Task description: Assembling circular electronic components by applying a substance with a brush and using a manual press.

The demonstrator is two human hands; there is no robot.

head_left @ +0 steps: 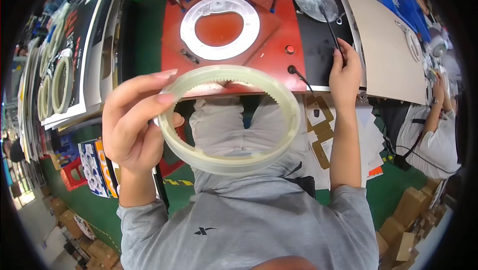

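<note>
Left hand: fingers clamp the pale toothed ring at its left rim, held face-on.
Right hand: fingers pinch a thin black brush, up-right of the ring.

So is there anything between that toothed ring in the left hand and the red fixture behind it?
Nothing visible blocks the way. The left hand holds the pale toothed ring up in open air before the red fixture. A white ring plate already lies on the fixture. The right hand holds a thin black tool off to the side.
</note>
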